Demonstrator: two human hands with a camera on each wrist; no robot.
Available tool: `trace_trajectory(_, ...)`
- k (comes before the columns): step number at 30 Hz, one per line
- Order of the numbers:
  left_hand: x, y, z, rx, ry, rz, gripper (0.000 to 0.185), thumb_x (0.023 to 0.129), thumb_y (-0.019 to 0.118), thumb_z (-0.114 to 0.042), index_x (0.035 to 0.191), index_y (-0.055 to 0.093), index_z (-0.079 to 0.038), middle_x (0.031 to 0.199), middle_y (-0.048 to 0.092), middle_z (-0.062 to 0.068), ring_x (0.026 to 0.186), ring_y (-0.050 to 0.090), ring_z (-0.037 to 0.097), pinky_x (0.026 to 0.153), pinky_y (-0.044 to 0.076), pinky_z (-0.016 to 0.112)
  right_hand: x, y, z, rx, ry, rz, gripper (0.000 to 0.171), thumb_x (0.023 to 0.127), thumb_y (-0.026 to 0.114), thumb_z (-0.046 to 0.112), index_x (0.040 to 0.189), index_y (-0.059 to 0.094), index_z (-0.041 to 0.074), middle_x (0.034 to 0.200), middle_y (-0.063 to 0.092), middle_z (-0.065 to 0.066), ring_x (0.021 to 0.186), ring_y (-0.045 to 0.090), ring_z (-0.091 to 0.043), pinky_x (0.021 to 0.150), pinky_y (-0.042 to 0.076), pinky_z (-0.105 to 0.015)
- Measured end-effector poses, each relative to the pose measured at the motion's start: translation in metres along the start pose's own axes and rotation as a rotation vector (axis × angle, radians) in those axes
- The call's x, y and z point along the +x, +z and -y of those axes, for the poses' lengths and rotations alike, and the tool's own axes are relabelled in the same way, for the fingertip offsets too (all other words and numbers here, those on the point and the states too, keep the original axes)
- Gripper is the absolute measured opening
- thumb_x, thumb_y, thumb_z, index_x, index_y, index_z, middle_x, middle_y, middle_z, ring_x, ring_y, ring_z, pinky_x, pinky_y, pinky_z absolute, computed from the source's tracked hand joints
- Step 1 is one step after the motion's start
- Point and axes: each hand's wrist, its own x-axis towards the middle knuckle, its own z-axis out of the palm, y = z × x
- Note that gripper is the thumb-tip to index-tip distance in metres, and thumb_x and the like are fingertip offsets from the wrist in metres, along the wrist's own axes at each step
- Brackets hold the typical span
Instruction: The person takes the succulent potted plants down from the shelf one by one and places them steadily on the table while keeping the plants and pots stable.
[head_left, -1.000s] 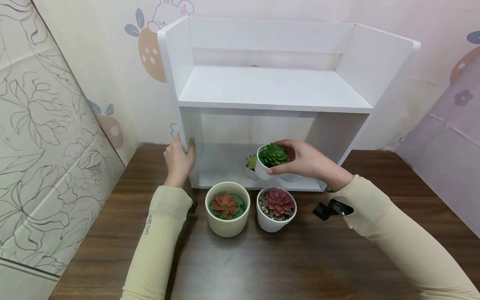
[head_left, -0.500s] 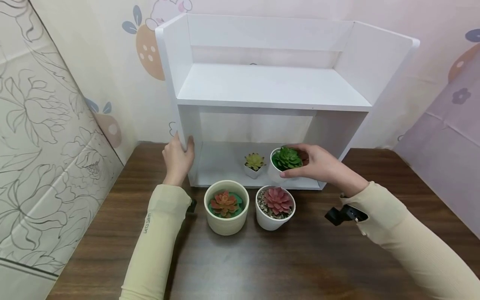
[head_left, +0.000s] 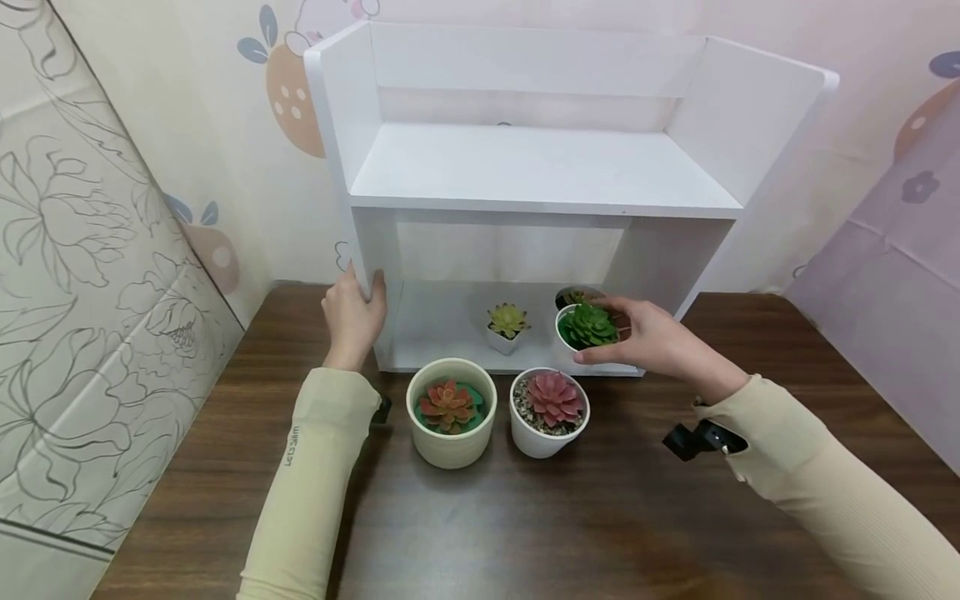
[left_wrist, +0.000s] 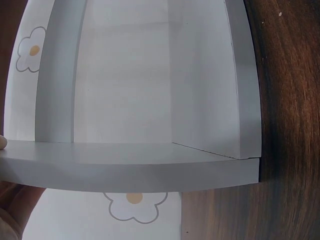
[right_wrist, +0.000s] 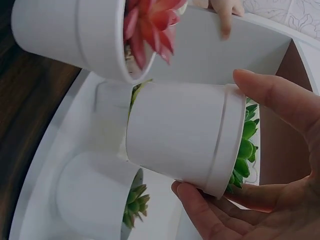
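My right hand pinches the rim of a white pot with a green succulent over the lower shelf's front right. In the right wrist view that pot stands out between thumb and fingers. Just behind it, partly hidden, is another potted succulent; its white pot rests on the shelf. To the left sits a small yellow-green succulent in a white pot. My left hand grips the left side panel of the white shelf unit, thumb on the inner face.
In front of the unit, on the dark wooden table, stand a cream pot with an orange succulent and a white pot with a pink-red succulent. Patterned walls close in the back and both sides.
My right hand has carried the green succulent rightward, uncovering the small yellow-green plant and then the pot behind. My left hand keeps its grip on the panel. The head view has shifted slightly.
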Motion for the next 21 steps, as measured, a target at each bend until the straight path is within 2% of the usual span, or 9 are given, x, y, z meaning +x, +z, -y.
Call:
trace_trajectory(15, -0.001, -0.004, 0.003, -0.009, -0.009, -0.003, 0.034, 0.095, 0.054, -0.020, 0.114, 0.059, 0.007, 0.110, 0.066, 0.028, 0.101, 0.064, 0.045, 0.088, 0.047, 0.056, -0.010, 0.010, -0.021, -0.004, 0.018, -0.014, 0.088, 0.074, 0.077, 0.050, 0.140, 0.043, 0.000, 0.123, 0.059, -0.024, 0.106, 0.059, -0.034, 0.083, 0.048, -0.047)
trace_trajectory(21, -0.002, -0.004, 0.003, -0.016, -0.016, 0.001, 0.034, 0.095, 0.054, -0.021, 0.116, 0.058, 0.006, 0.112, 0.066, 0.028, 0.103, 0.064, 0.045, 0.090, 0.046, 0.056, -0.013, 0.015, -0.031, 0.021, 0.013, -0.018, 0.085, 0.074, 0.079, 0.046, 0.137, 0.046, -0.001, 0.117, 0.062, -0.022, 0.100, 0.061, -0.030, 0.079, 0.049, -0.041)
